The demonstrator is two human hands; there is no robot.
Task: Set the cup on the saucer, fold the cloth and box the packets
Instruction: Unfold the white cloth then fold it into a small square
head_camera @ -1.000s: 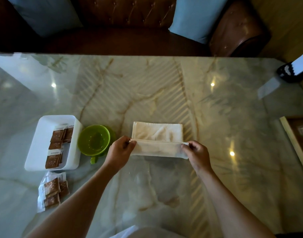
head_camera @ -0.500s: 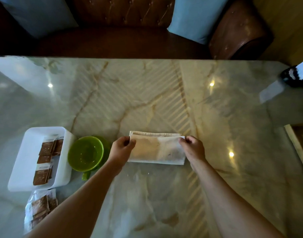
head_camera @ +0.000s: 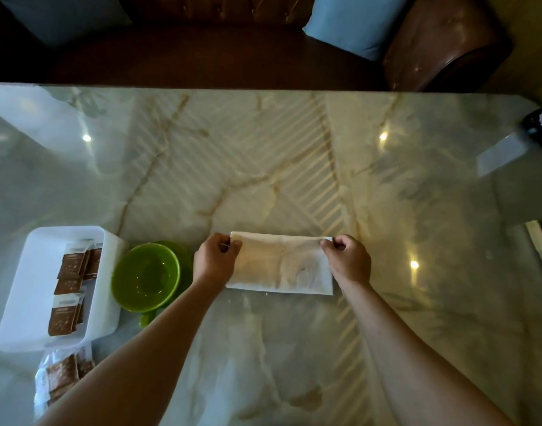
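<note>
A cream cloth (head_camera: 282, 267) lies folded into a long rectangle on the marble table (head_camera: 263, 167). My left hand (head_camera: 214, 261) pinches its far left corner and my right hand (head_camera: 348, 261) pinches its far right corner. Left of the cloth a green cup (head_camera: 145, 276) sits on a green saucer (head_camera: 183, 256), its handle pointing toward me. A white box (head_camera: 103, 290) at the far left holds several brown packets (head_camera: 70, 278). More brown packets (head_camera: 62, 376) in clear wrap lie on the table just in front of the box.
A brown leather sofa (head_camera: 442, 47) with blue cushions (head_camera: 352, 23) runs behind the table's far edge. A dark object (head_camera: 541, 126) sits at the right edge, and a wooden-framed thing (head_camera: 541, 250) pokes in lower on the right.
Both hands carried the cloth's near edge away from me and over, laying it onto the far edge. The cloth is now folded flat and my hands rest at its far corners.
</note>
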